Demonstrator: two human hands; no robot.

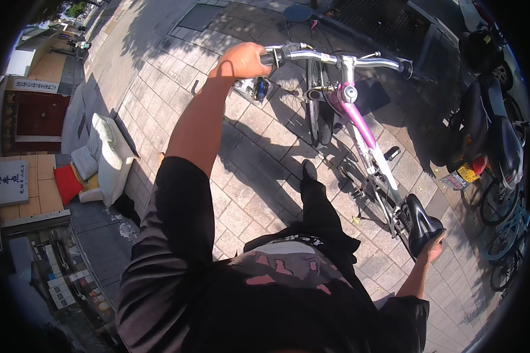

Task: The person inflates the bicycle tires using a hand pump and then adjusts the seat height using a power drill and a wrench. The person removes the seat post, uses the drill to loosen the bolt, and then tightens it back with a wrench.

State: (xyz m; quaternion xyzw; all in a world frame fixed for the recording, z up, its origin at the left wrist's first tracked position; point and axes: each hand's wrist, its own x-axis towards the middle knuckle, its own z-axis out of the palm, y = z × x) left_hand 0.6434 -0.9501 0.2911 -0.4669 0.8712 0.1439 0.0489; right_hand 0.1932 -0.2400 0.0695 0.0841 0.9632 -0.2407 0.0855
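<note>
The pink-and-white bicycle (pixel 357 122) slants from upper middle to lower right of the frame; the left hand (pixel 243 60) is wrapped around a black handlebar grip (pixel 274 57), the right hand (pixel 433 248) grasps the saddle (pixel 421 222) at its edge. Below the left hand sits a small box-like container (pixel 244 91) — something blue shows in it, the rest too small to tell. Sunlit, shadow-streaked paving (pixel 232 217) lies beneath. At left, a pale sofa (pixel 113 156) stands near a red cushion (pixel 69 184); at right, a dark scooter (pixel 505 147) — parked.
</note>
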